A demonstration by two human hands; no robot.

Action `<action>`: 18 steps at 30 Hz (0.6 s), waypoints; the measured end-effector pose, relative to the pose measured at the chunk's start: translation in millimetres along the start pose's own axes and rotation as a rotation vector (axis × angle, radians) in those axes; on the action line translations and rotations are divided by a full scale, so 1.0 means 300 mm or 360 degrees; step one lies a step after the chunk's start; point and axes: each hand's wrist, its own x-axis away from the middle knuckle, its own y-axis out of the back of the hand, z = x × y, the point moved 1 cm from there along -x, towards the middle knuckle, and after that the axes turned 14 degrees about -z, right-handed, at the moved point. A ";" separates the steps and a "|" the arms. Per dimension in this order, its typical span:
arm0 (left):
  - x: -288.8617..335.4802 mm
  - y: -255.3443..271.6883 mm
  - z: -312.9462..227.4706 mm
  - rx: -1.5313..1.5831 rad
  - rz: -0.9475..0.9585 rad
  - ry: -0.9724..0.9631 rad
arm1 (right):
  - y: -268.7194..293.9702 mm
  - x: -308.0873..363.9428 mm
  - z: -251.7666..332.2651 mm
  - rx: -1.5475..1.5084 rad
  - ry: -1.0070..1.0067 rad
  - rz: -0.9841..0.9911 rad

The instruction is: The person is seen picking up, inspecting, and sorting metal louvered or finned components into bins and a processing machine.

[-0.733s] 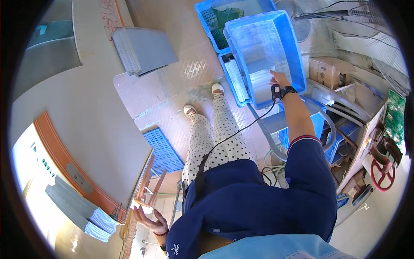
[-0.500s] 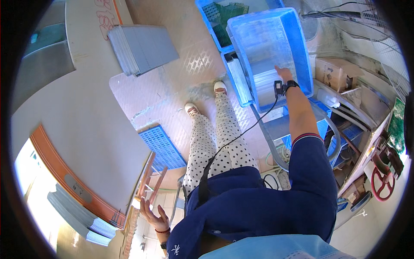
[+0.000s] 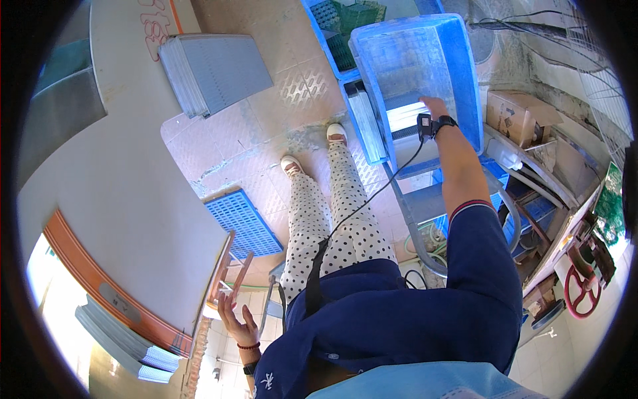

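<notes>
My right hand [image 3: 435,112], with a black wrist strap and a small cabled device at the wrist, reaches into a pale blue plastic bin [image 3: 470,80]. Its fingers are closed at the far side of a stack of thin sheets [image 3: 407,116] with bright white edges. A dark gap shows between this stack and the near end of the bin; the fingertips are partly hidden. Away to the lower left, my left hand [image 3: 239,327] is held up with its fingers apart and nothing in it, close to the table's wooden edge.
A white table [image 3: 126,179] fills the left, bearing a grey sheet stack [image 3: 216,70] and another stack [image 3: 126,336]. A blue slatted crate [image 3: 244,223] is on the floor. Beside the bin stand a second bin [image 3: 364,123] and a metal-framed stand [image 3: 422,203]. A cardboard box [image 3: 515,116] sits right.
The sheet stack under my right hand has shifted away from the bin's near end, and a dark gap has opened there. My left hand has moved slightly up and left.
</notes>
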 end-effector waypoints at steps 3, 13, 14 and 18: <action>-0.017 -0.013 -0.008 0.0011 0.0001 0.0026 | -0.010 -0.003 0.006 -0.0436 -0.0417 -0.0065; -0.042 -0.058 -0.036 0.0007 0.0059 0.0031 | -0.113 0.104 0.027 -0.1190 -0.0809 -0.0152; -0.040 -0.055 -0.040 -0.0009 0.0050 0.0038 | -0.076 0.199 0.097 -0.1443 -0.0862 -0.0131; -0.052 -0.077 -0.045 0.0137 0.0145 0.0155 | -0.029 0.220 0.137 -0.0995 -0.0941 -0.0408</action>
